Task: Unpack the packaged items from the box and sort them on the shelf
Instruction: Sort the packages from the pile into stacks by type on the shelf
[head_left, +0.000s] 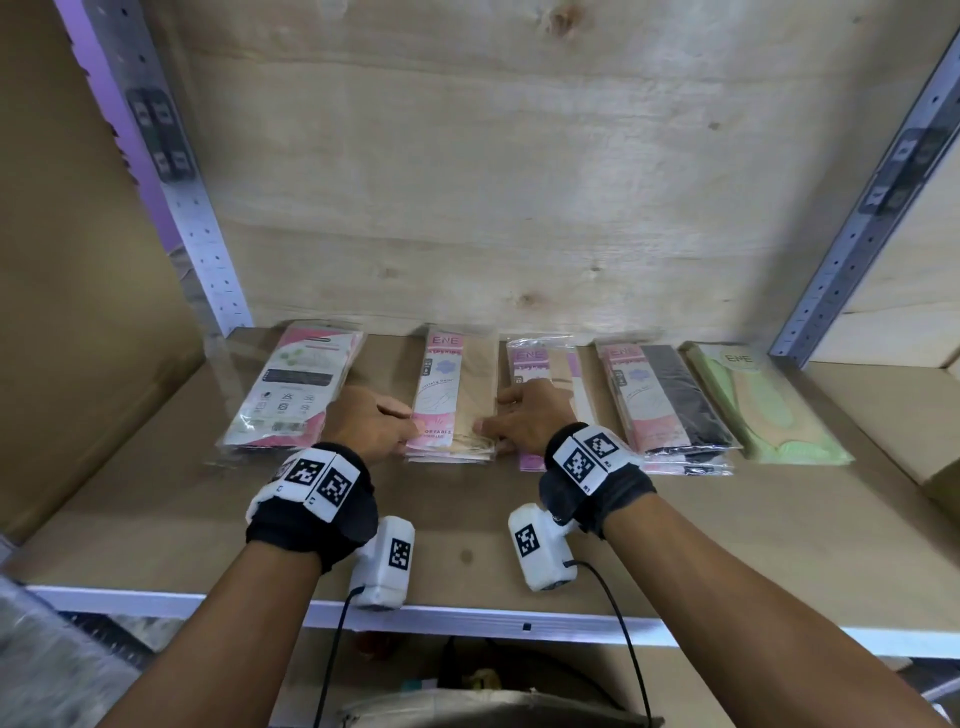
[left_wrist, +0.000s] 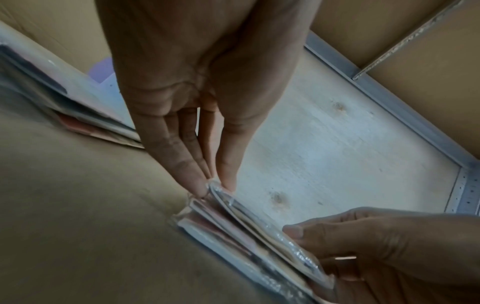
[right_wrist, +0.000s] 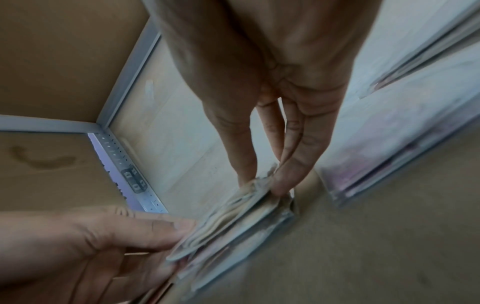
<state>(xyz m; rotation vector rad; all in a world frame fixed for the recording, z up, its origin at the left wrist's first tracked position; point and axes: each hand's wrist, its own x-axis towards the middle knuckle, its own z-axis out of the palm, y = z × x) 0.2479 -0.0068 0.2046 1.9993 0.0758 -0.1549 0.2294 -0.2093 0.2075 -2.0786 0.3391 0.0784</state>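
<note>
A stack of pink-and-beige sock packets lies on the brown shelf board, second in a row of packet stacks. My left hand pinches the stack's near left corner; in the left wrist view its thumb and fingers close on the top packet. My right hand pinches the near right corner. Its fingertips grip the packet edges in the right wrist view. The box is not in view.
Other stacks lie in the row: a white-and-pink one at the left, a pink-and-beige one partly under my right hand, a black one and a green packet. Metal uprights flank the plywood back.
</note>
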